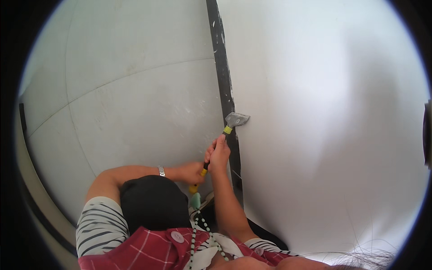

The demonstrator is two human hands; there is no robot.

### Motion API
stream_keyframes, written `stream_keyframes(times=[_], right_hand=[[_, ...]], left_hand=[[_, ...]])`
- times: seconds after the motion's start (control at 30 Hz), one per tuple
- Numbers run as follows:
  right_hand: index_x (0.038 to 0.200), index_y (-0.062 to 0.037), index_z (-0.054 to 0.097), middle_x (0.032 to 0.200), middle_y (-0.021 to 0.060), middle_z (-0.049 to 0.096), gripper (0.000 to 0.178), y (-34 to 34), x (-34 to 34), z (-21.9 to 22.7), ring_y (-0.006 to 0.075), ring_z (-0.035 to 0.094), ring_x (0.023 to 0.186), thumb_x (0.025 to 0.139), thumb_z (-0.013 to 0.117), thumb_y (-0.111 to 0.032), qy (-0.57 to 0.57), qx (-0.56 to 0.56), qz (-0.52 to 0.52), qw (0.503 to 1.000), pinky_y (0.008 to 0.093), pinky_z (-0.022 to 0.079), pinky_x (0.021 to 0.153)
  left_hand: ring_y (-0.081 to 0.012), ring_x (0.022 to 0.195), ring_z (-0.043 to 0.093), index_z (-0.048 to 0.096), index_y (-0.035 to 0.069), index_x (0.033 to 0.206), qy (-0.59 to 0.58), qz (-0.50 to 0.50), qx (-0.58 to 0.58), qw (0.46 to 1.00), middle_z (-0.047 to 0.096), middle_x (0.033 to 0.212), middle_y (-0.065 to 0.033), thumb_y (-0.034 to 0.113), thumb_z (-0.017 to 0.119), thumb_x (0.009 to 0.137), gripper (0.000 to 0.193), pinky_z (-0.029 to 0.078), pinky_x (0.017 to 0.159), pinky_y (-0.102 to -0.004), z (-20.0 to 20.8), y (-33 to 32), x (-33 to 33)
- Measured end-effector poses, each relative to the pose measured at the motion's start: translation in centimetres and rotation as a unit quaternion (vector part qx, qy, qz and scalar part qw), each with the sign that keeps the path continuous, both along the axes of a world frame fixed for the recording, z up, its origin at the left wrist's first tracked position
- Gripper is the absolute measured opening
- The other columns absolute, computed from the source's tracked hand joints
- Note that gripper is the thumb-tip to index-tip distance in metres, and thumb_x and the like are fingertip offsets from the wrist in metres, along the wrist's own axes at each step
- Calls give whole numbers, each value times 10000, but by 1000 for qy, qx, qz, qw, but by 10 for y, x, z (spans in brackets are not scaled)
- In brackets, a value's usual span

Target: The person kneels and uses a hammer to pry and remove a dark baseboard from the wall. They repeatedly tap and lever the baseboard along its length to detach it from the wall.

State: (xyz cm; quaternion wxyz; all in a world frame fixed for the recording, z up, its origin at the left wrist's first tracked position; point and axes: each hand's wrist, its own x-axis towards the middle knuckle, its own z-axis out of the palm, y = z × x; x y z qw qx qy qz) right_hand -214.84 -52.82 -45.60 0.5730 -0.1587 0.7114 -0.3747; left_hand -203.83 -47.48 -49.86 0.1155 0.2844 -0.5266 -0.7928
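A scraper with a long yellow-and-black handle slants up across the middle of the view. Its wide grey metal head (pixel 237 119), smeared with whitish residue, lies at the upper edge of a black skirting strip (pixel 223 76) and touches the white wall. My right hand (pixel 219 155) is wrapped round the handle just below the lime-green collar. Lower down, near the yellow handle end (pixel 194 188), my left hand (pixel 192 173) is closed round the same handle, slightly blurred. White specks and chips mark the black strip.
Pale floor tiles (pixel 135 112) with faint white scuffs spread to the left, their joints visible. The smooth white wall (pixel 315 112) rises on the right. My dark-clothed knee (pixel 153 202) is bent below my left arm. A beaded necklace with a green pendant (pixel 195 200) hangs near the handle end.
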Motion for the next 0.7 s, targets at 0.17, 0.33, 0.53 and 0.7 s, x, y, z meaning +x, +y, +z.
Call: stream_keyframes(times=[0.17,0.33,0.53,0.7], right_hand=[[735,-93,401,496,-14,326,408,-58,19,5,96,284,327,971,424,-425,76,-53,60,994,260,245,301],[733,-85,399,492,-15,327,393,-66,30,-4,91,306,332,972,438,-395,95,-67,60,991,260,250,299],[748,-84,400,506,-8,355,378,-38,17,-13,94,312,332,966,450,-389,179,-80,69,978,260,266,301],[750,-84,406,506,-8,355,384,-76,36,-10,103,321,332,962,449,-400,171,-81,74,979,267,272,302]], left_hand=[[-174,577,578,550,-49,926,-12,118,38,992,599,663,-102,103,594,731,251,453,525,-332,-16,-34,-9],[-143,622,569,514,-55,1015,10,107,-4,994,602,711,-85,74,598,740,315,446,543,-311,-22,-49,3],[-138,643,557,527,-48,1004,100,103,59,988,588,720,-69,70,611,724,316,443,575,-302,-2,-24,3],[-138,659,562,535,-45,993,54,77,32,995,587,732,-63,68,614,718,308,444,582,-300,-35,-68,8]])
